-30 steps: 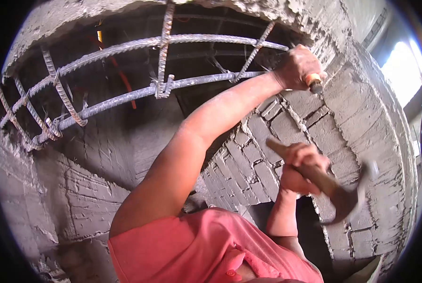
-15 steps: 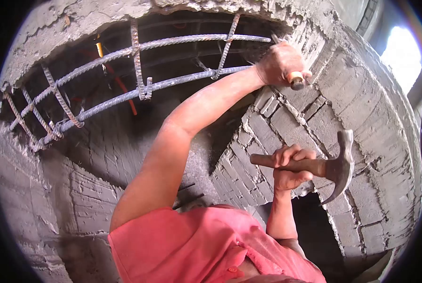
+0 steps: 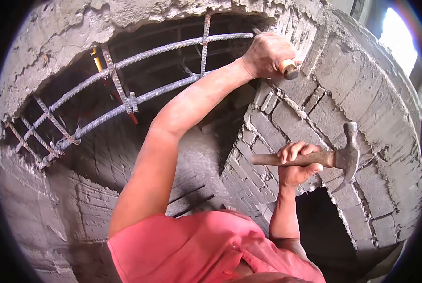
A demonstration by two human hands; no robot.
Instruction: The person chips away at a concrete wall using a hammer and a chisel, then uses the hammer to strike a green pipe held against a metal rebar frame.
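My left hand (image 3: 270, 54) is wrapped round a chisel whose wooden, dark-capped handle (image 3: 289, 69) sticks out toward me. What seems to be its thin metal end (image 3: 256, 31) shows beyond the knuckles, by the rough concrete edge at the opening's right end; the exact contact is hidden. My right hand (image 3: 297, 162) grips a claw hammer (image 3: 347, 158) by its wooden handle, lower down and to the right. The hammer lies roughly level, head to the right and claw curving down, apart from the chisel.
Ribbed steel bars (image 3: 159, 49) cross the dark opening in the concrete. A yellow item (image 3: 98, 63) hangs behind them. Mortared block masonry (image 3: 291, 122) rises at the right, with a dark gap (image 3: 319, 221) below the hammer. Broken concrete (image 3: 79, 23) edges the top.
The view has shifted a little, so the bars and left hand appear further left. The hammer sits slightly further right, its handle more level. Both hands keep their grips.
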